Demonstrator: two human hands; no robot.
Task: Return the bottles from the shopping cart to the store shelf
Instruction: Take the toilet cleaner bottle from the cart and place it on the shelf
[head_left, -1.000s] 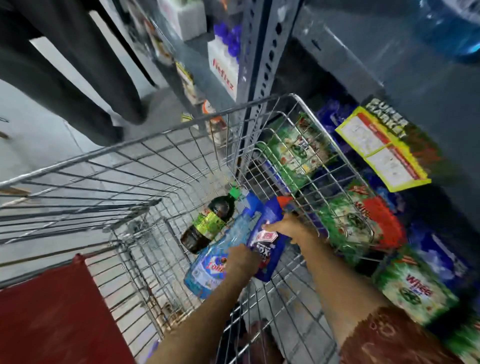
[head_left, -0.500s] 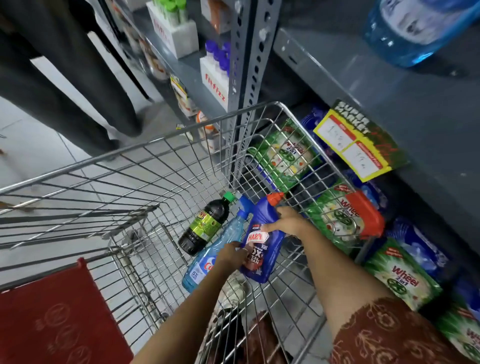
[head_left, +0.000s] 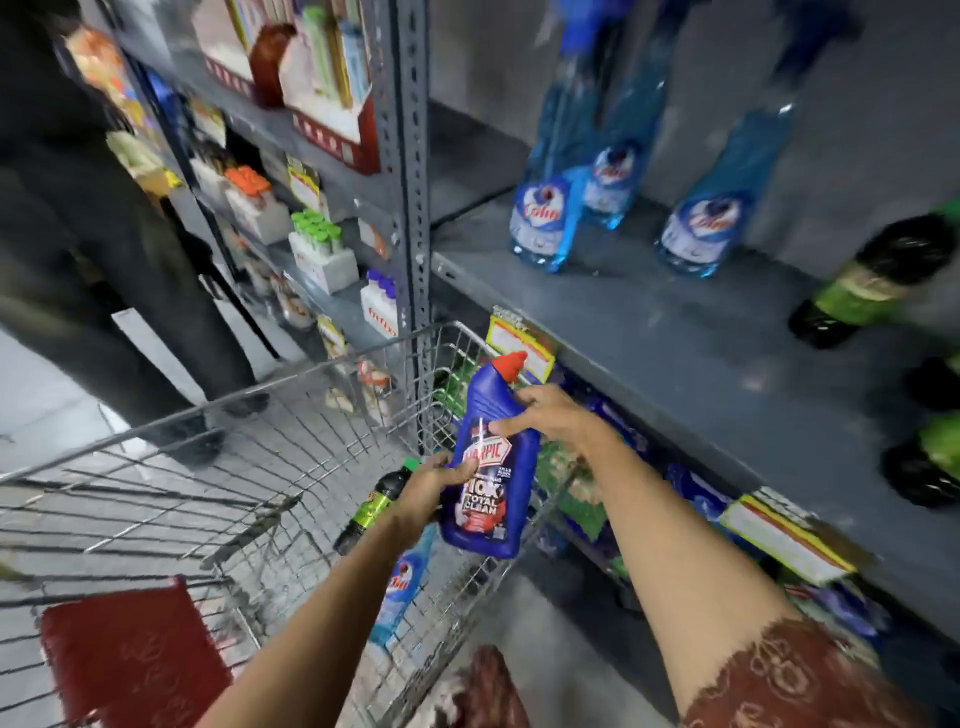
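Note:
A dark blue Harpic bottle (head_left: 493, 467) with a red cap is held upright above the wire shopping cart (head_left: 332, 364), near its right rim. My left hand (head_left: 431, 488) grips its lower body and my right hand (head_left: 550, 415) holds its neck. In the cart lie a dark bottle with a green label (head_left: 371, 506) and a light blue Colin bottle (head_left: 402, 592), partly hidden by my left arm. The grey store shelf (head_left: 675, 353) is to the right, with three light blue Colin bottles (head_left: 545, 208) standing at its back.
Dark bottles with green labels (head_left: 872, 280) stand on the shelf's right end. Detergent packs (head_left: 576, 499) fill the lower shelf under yellow price tags (head_left: 519, 338). A perforated metal upright (head_left: 410, 208) divides shelving bays. A person in dark trousers (head_left: 130, 260) stands left. A red flap (head_left: 135, 660) covers the cart's seat.
Both hands have lifted the Harpic bottle up out of the cart bed to rim height. My view has tilted up, showing the shelf top and its bottles.

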